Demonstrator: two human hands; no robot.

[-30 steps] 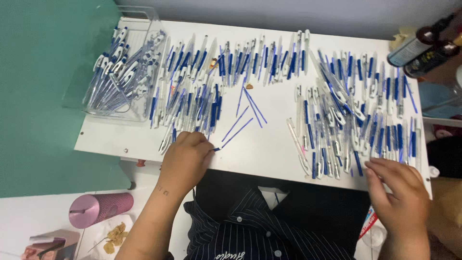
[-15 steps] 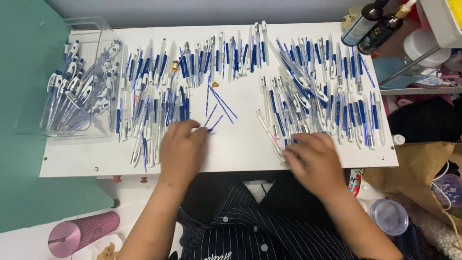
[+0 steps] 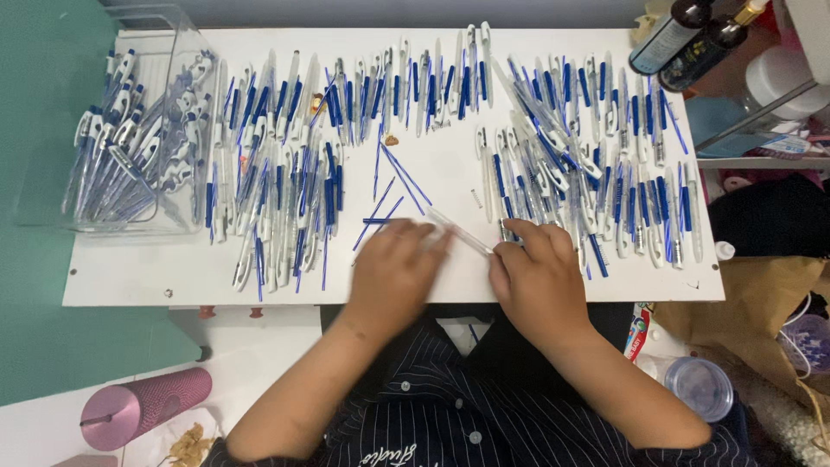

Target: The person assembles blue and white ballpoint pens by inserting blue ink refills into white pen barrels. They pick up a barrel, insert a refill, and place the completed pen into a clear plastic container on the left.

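Clear plastic pen barrel (image 3: 458, 230), lying slantwise near the front edge of the white tabletop (image 3: 173, 277), pinched at its ends by left hand (image 3: 393, 272) and right hand (image 3: 540, 277); loose blue refills (image 3: 389, 186) lie just beyond, blue-and-white pens (image 3: 285, 173) alongside.

Both forearms reach in from the near edge, bare to the elbow and angled toward each other. The left hand (image 3: 393, 272) lies palm-down, knuckles up, fingers blurred and pointing far-right. The right hand (image 3: 538, 277) sits just beside it — fingers curled, tips pinched in a closed grip toward the left hand.
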